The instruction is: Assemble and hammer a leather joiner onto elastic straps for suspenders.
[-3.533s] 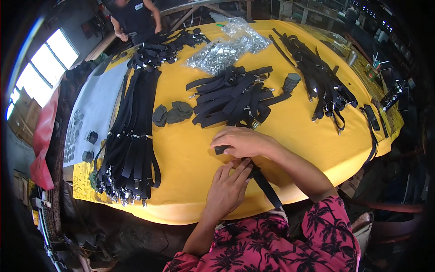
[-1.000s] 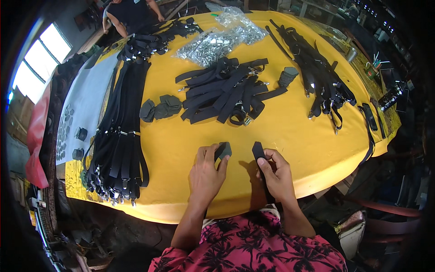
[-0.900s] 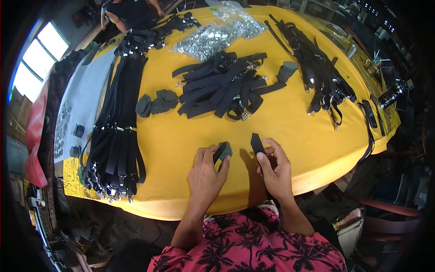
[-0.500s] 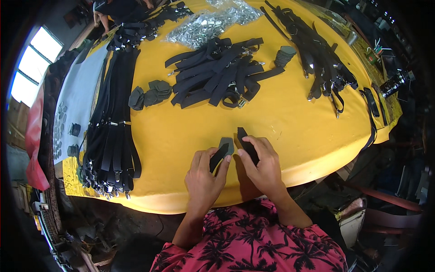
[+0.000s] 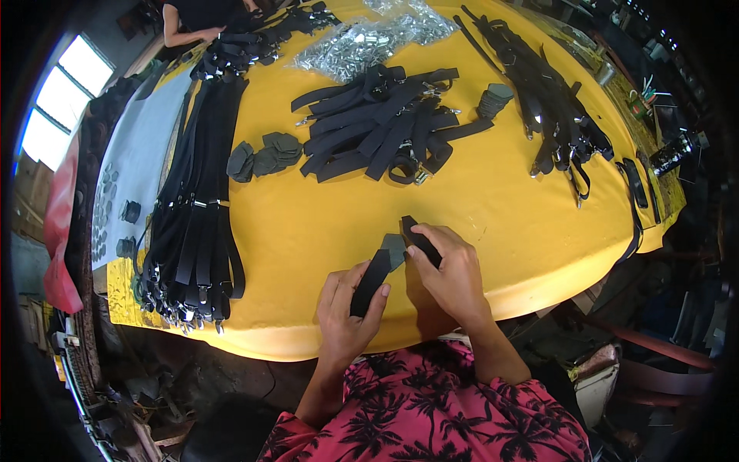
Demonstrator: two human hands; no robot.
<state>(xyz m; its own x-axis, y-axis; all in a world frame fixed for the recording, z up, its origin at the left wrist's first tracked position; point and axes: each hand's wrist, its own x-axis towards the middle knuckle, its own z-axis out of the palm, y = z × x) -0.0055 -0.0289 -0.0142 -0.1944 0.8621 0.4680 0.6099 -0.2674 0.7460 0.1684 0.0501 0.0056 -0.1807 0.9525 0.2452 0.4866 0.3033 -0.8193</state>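
Observation:
My left hand [image 5: 339, 312] is closed round a flat black strap end [image 5: 370, 283], thumb on one side and fingers on the other. My right hand [image 5: 453, 269] pinches a second black strap end [image 5: 420, 240], tilted toward the left one. Between the two straps is a small dark grey-green angular patch [image 5: 394, 248]; it meets the tip of the left strap and lies close to my right fingertips. Whether the right fingers also grip the patch is hidden. Both hands are just above the near part of the yellow-covered table [image 5: 323, 231].
Beyond my hands lie a heap of black straps with metal clips [image 5: 377, 127], loose patches [image 5: 265, 155], a patch stack [image 5: 495, 98] and a clear bag of metal fittings [image 5: 362, 46]. Long strap bundles flank them left [image 5: 196, 200] and right [image 5: 539, 100]. Another person's arm [image 5: 188, 35] is far left.
The patch has shifted from my left fingertips toward the right strap. My left hand has moved slightly down and more of its strap shows. The other person's arm has moved into fuller view.

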